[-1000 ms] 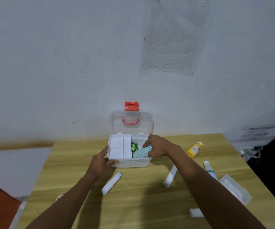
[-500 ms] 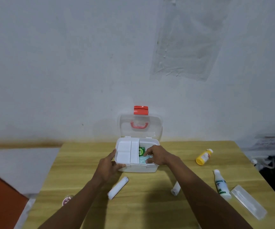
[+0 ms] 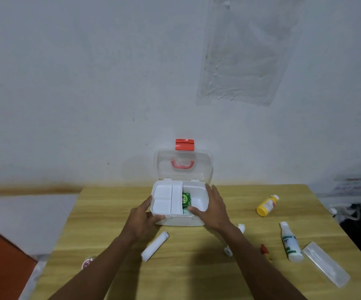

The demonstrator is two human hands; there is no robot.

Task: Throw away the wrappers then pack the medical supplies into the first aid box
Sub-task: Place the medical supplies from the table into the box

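Observation:
The white first aid box (image 3: pixel 176 221) stands open on the wooden table (image 3: pixel 175 273), its clear lid (image 3: pixel 185 165) with red latch upright against the wall. A white divider tray (image 3: pixel 166 199) fills its left half. A green packet (image 3: pixel 186 199) and a pale teal item (image 3: pixel 186 211) lie inside. My left hand (image 3: pixel 142 219) grips the box's front left corner. My right hand (image 3: pixel 213 207) hovers over the box's right side, fingers spread, holding nothing. A white bandage roll (image 3: pixel 154 249) lies in front of the box. Another roll (image 3: pixel 241 227) is partly hidden by my right arm.
A yellow bottle (image 3: pixel 267 205), a white bottle with green label (image 3: pixel 290 242), a clear flat case (image 3: pixel 325 264) and a small red-and-yellow item (image 3: pixel 265 252) lie on the table's right side. A small round item (image 3: pixel 87 262) sits at the left edge. The wall is right behind the box.
My right hand let go of the teal item inside the box and lifted out, opening over the right side. The left hand stays on the box.

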